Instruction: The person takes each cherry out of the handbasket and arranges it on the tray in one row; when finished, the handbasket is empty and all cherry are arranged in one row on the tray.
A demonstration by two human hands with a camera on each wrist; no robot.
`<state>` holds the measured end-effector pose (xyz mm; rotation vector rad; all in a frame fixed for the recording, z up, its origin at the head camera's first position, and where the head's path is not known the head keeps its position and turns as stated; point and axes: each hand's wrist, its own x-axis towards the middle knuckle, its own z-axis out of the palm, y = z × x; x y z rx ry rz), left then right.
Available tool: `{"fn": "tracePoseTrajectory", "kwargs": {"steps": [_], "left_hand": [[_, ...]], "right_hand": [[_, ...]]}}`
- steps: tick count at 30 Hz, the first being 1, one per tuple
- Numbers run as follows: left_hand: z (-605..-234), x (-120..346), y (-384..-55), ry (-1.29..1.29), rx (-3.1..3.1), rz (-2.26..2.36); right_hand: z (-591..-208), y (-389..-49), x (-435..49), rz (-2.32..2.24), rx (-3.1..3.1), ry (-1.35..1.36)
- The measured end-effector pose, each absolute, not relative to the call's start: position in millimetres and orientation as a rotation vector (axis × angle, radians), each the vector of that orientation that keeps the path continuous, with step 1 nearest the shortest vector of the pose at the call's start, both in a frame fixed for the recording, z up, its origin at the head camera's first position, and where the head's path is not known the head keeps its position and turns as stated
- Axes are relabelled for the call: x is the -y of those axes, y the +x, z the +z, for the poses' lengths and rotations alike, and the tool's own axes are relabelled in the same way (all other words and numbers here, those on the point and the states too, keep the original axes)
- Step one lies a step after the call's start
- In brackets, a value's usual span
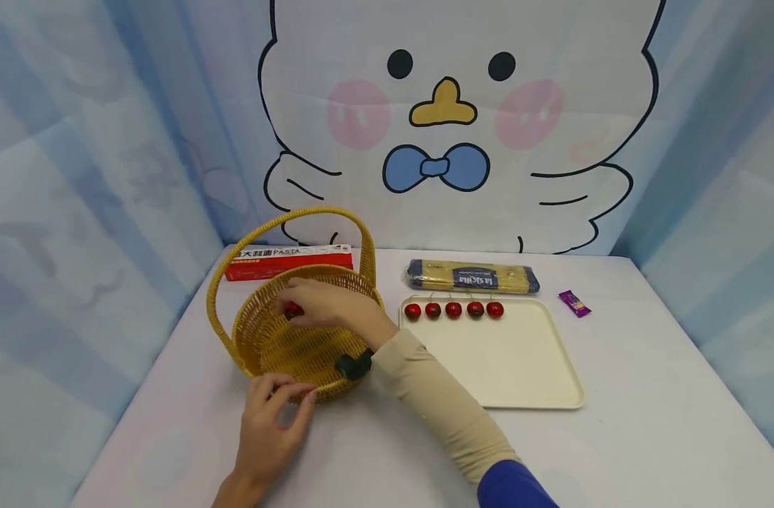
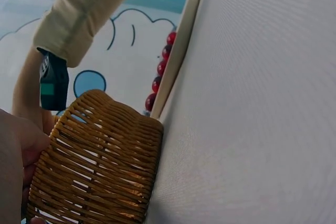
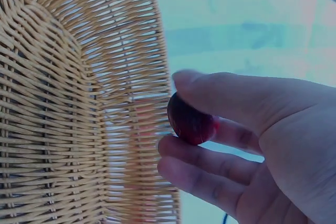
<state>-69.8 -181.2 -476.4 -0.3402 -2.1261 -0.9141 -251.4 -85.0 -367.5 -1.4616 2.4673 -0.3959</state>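
Observation:
A yellow wicker basket (image 1: pixel 298 353) with a tall arched handle stands on the left of the table. My right hand (image 1: pixel 319 303) is over its inside and pinches a dark red cherry (image 3: pixel 191 120) between thumb and fingers. The right wrist view puts that cherry close to the basket's woven wall (image 3: pixel 134 114). At the near rim, my left hand (image 1: pixel 275 416) holds the basket by its edge, fingers bent over it. In the left wrist view the basket's outer side (image 2: pixel 100 161) is seen from up close, with part of the left hand (image 2: pixel 26 145) at its rim.
Several cherries (image 1: pixel 453 310) with stems line the far edge of a cream tray (image 1: pixel 526 367) on the right. Behind it lies a pasta packet (image 1: pixel 472 276); a purple wrapped sweet (image 1: pixel 574 303) lies farther right. A red pasta box (image 1: pixel 288 262) sits behind the basket.

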Motion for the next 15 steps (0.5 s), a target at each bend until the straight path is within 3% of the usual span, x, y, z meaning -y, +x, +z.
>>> {"fn": "tracePoseTrajectory", "kwargs": {"steps": [15], "left_hand": [[-476,182,-69,-0.323,2.152,-0.929]], "right_hand": [[-356,-235,31,-0.556,-2.678,-1.445]]}}
